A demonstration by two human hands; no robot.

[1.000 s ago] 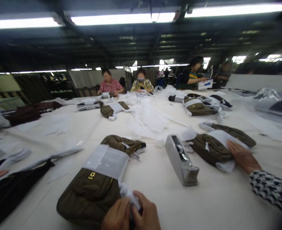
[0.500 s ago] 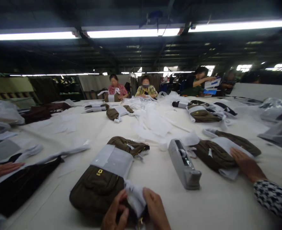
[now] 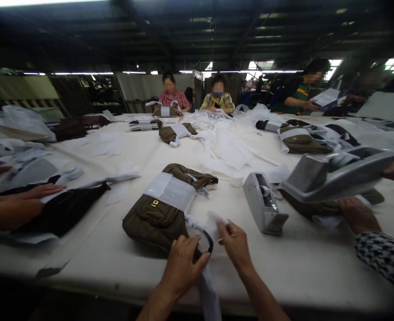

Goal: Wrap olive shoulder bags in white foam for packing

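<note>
The left hand (image 3: 183, 258) closes thumb and fingers on a dark strap (image 3: 211, 244); the right hand (image 3: 235, 243) pinches a white sheet (image 3: 214, 217) at its edge. Sweeping across the white table (image 3: 93, 263) from its left edge, a co-worker's hand (image 3: 26, 205) lies flat on a black fabric item (image 3: 78, 209). Next, near the middle of the near edge, the olive bag (image 3: 163, 220) rests tilted on the table, banded by a white wrap (image 3: 170, 191), its strap looping out beside its right side. A white strip (image 3: 209, 292) hangs below the left hand over the near edge. For clean handling, I would hold the strap taut with the left hand, lay the sheet square to it, and draw it round snugly without creases, letting the bag's weight stay on the table. Just right of the hands stands a grey tape dispenser (image 3: 264, 203), handily within reach. Towards the right edge, another dispenser (image 3: 337, 174) is held aloft above a second olive bag (image 3: 312, 208), where a check-sleeved co-worker's hand (image 3: 360, 215) presses.
</note>
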